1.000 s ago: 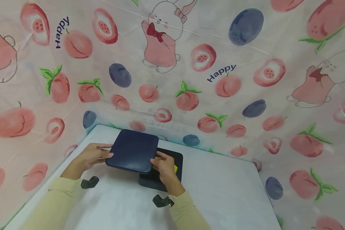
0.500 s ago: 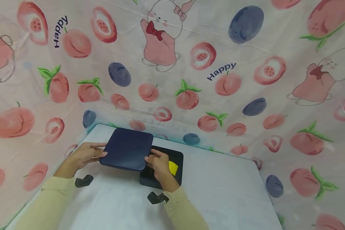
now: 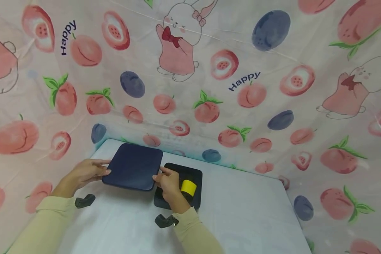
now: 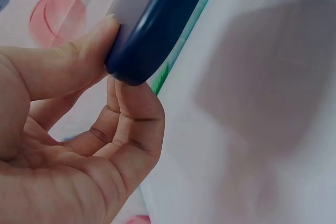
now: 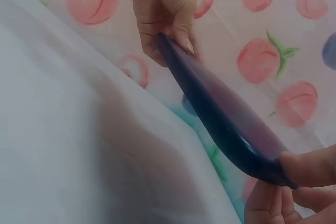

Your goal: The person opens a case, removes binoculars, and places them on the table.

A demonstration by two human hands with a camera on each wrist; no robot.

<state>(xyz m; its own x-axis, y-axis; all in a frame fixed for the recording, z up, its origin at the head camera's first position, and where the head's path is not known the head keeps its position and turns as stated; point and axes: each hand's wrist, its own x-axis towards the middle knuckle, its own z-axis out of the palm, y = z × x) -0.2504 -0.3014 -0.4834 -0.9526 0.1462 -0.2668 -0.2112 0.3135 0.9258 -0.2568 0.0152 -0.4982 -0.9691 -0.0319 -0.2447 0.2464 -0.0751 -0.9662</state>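
The white cloth-covered table (image 3: 241,211) ends against a fruit-printed curtain (image 3: 257,88) at its back and left edges, with bare surface open to the right. A flat dark blue square lid (image 3: 132,166) hangs above the table, left of the open black square box (image 3: 197,176) holding a yellow roll (image 3: 188,187), probably tape. The left hand (image 3: 82,174) pinches the lid's left edge, thumb on top; the right hand (image 3: 169,183) pinches its right corner.
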